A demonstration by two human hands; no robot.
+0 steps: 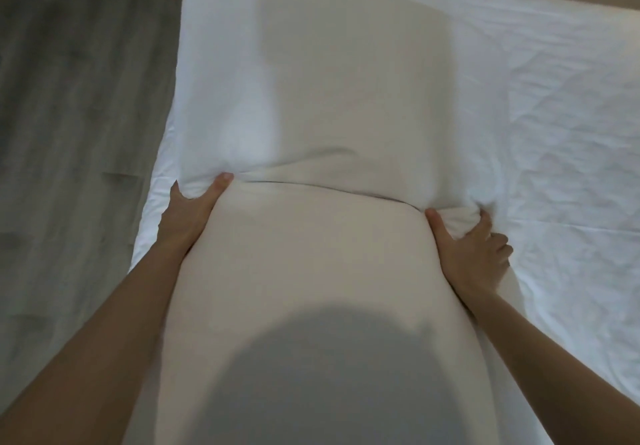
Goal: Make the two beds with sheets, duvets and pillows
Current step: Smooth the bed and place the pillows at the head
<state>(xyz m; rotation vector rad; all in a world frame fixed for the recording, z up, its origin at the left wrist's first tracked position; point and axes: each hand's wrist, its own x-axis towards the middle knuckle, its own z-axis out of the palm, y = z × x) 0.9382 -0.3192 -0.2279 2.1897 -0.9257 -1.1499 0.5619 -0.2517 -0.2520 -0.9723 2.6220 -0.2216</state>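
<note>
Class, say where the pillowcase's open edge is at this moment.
In the head view the pillowcase opening crosses mid-frame over the cream pillow, its ends gripped by the left hand and right hand.

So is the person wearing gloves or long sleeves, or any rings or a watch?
No gloves: the left hand and the right hand are bare, with no rings in view. No watch or bracelet shows at either wrist. The left forearm and the right forearm are bare too, with no sleeve in the picture. The left thumbnail looks short and unpainted.
</note>
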